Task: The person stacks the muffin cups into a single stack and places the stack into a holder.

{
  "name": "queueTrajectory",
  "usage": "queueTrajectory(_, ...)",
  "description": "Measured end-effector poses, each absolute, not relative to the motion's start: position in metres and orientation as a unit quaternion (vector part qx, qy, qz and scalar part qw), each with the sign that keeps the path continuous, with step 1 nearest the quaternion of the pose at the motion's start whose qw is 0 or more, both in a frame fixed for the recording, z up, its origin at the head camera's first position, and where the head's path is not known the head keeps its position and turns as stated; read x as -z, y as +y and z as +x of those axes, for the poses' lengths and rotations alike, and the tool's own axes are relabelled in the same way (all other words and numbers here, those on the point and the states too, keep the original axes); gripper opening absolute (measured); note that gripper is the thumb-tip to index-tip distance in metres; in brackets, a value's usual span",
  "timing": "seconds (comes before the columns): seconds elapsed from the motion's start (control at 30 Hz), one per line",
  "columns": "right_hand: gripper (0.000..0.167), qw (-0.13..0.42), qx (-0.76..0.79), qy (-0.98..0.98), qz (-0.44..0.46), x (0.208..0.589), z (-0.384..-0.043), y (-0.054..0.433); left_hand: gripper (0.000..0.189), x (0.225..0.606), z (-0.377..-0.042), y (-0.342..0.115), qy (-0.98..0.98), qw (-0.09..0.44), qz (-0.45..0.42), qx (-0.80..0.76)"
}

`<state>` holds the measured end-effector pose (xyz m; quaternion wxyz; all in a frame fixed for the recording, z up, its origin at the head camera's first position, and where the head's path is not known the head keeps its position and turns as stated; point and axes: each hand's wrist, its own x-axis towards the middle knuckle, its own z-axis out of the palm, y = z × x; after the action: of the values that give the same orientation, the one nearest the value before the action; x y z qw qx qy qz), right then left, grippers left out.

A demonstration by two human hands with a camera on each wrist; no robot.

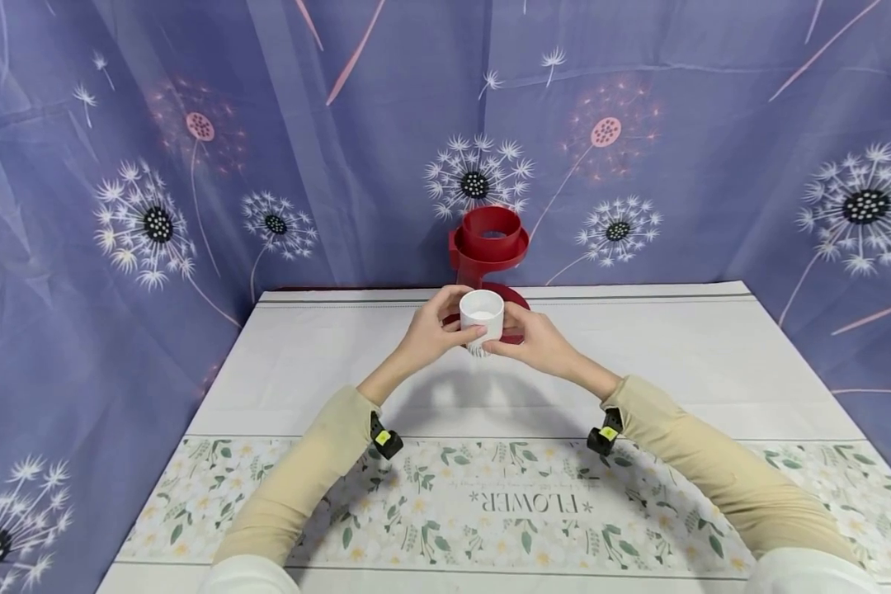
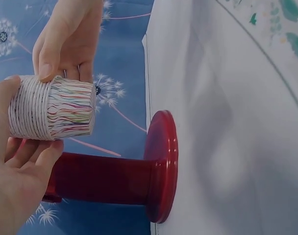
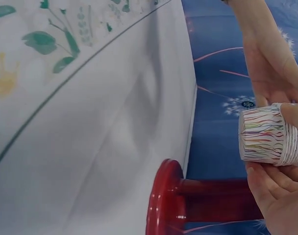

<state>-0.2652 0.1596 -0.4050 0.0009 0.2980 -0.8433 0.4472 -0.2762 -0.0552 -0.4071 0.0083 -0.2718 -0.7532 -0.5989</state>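
Note:
A nested stack of white paper cups (image 1: 482,313) with wavy coloured stripes is held up above the table, mouths upward. On its left side, my left hand (image 1: 432,328) grips it with the thumb across the front. From the other side my right hand (image 1: 536,340) holds the same stack, thumb low near its base. Several rolled rims show close together on the cups (image 2: 51,107) in the left wrist view. Just behind the hands stands a red holder (image 1: 490,239) with a ring-shaped top, a post and a round base (image 2: 161,166); the hands partly hide its lower part.
A white cloth with a floral band and the word FLOWER covers the table (image 1: 327,371). Blue curtains (image 1: 371,165) with dandelion prints enclose the back and both sides, and the red holder stands near the table's back edge.

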Motion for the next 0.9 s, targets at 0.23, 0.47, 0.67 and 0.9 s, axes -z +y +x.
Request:
queueTrajectory(0.23,0.054,0.009,-0.455,-0.84,0.295,0.396,-0.27,0.159,0.055,0.397,-0.284,-0.056,-0.748,0.006,-0.273,0.605)
queueTrajectory(0.47,0.056,0.007,-0.474,-0.833,0.285,0.389,-0.277,0.159,0.054,0.389,-0.292,-0.055,-0.748,0.004,-0.266,0.608)
queueTrajectory(0.67,0.052,-0.01,-0.485,-0.827,0.285,0.384,-0.283,0.159,0.054,0.384,-0.296,-0.055,-0.758,0.006,-0.262,0.597)
queueTrajectory(0.9,0.049,-0.024,-0.476,-0.826,0.302,0.374,-0.288,0.164,0.054,0.379,-0.301,-0.055,-0.758,0.004,-0.264,0.596)
